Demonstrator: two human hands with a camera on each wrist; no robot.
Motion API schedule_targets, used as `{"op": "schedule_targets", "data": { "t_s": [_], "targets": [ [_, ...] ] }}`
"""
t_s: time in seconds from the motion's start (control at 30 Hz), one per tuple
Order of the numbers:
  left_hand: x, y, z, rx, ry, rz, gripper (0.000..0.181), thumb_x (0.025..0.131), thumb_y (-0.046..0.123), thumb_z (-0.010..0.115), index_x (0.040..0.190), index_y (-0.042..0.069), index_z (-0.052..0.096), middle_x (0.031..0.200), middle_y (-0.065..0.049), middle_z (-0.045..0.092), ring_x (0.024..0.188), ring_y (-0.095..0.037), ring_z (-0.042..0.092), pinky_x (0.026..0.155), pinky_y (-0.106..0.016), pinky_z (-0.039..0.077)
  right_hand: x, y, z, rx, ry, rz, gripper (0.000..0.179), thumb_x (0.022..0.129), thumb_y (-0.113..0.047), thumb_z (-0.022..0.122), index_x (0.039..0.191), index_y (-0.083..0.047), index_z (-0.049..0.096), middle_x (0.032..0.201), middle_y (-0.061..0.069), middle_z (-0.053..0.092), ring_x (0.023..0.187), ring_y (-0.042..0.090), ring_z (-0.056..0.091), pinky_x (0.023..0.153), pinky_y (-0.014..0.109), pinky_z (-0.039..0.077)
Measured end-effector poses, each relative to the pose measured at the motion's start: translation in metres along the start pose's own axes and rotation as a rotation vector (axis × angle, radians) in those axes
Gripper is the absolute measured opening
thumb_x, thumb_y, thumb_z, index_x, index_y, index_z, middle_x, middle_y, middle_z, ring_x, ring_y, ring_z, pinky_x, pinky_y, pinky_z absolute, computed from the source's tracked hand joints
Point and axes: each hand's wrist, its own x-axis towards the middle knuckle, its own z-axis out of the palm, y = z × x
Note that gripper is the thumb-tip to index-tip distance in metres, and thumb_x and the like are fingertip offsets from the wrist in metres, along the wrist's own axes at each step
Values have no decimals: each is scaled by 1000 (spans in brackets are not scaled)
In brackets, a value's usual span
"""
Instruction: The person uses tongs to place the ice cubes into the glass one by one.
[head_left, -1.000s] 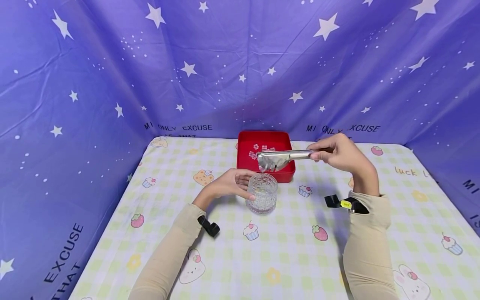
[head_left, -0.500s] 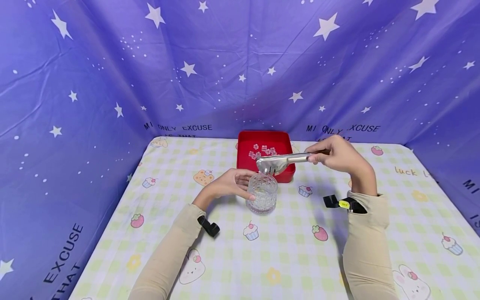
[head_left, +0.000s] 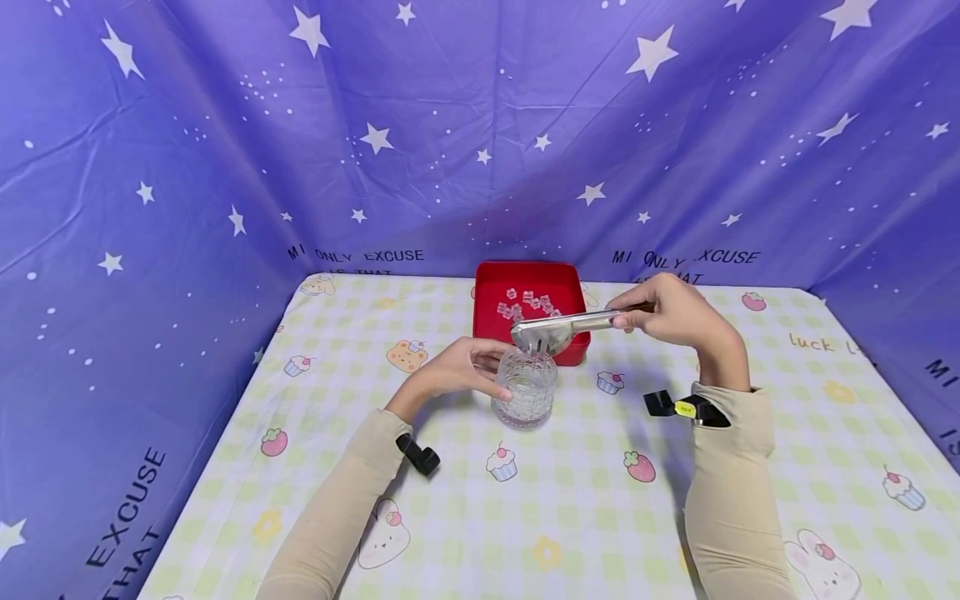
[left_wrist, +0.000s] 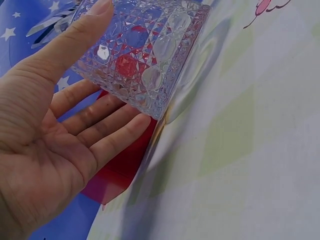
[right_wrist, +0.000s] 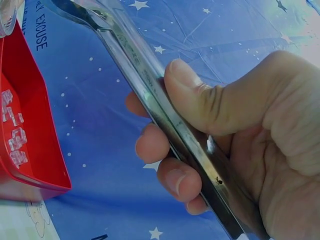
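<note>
A clear patterned drinking glass [head_left: 525, 396] stands upright on the table, just in front of the red tray [head_left: 573, 354]. My left hand [head_left: 457, 367] holds its left side, the thumb [left_wrist: 75, 45] on one face and the fingers [left_wrist: 115, 135] on the other. In the right wrist view my right hand [right_wrist: 235, 120] grips metal tongs [right_wrist: 145, 85] by the handles. Their head lies over the glass's rim in the head view; whether a piece is between the tips I cannot tell. Several small clear cubes [head_left: 528, 297] lie in the tray, partly hidden by the tongs.
A checkered tablecloth [head_left: 465, 517] with cupcake and strawberry prints covers the table. Behind the tray hangs a blue curtain [head_left: 480, 200] with white stars, which also runs along both sides. Each wrist wears a black strap [head_left: 417, 454].
The tongs have come down and slightly nearer to me, from above the tray to the glass's rim, my right hand with them. My left hand and the glass have stayed almost still.
</note>
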Motion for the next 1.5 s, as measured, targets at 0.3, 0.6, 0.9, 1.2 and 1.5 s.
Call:
{"op": "schedule_targets", "data": {
  "t_s": [0.3,0.6,0.9,1.2,1.5],
  "targets": [
    [-1,4,1,20,21,-17,66,77,6,89,138,3,62,129,-16,68,117,-27,68,97,-33,60,0,0,0,-18,-16,-24,14,90,-3,75,103,-2,80,74,4,68,57,8,40,50,22,33],
    [-1,4,1,9,11,-23,65,77,6,88,137,3,62,129,-16,69,118,-26,67,98,-32,60,0,0,0,-26,-23,-17,15,90,-2,74,104,-2,80,75,4,69,58,8,40,50,22,33],
    [-1,5,1,3,13,-21,65,77,4,88,137,3,62,128,-16,69,116,-25,67,97,-33,60,0,0,0,-21,-19,-17,16,90,-3,75,105,-3,80,76,4,69,58,8,41,51,23,34],
    [-1,3,0,12,17,-27,67,76,6,89,138,4,61,128,-15,68,115,-24,66,98,-32,59,-1,-2,0,0,-2,-9,18,88,-5,78,106,-2,80,79,4,71,59,8,41,51,23,34],
    [0,2,0,-24,4,-19,65,77,4,88,137,3,61,127,-16,69,115,-25,67,98,-33,59,1,-2,0,-6,69,41,25,91,-10,76,113,-1,77,79,6,66,60,11,41,50,24,34]
  ]
}}
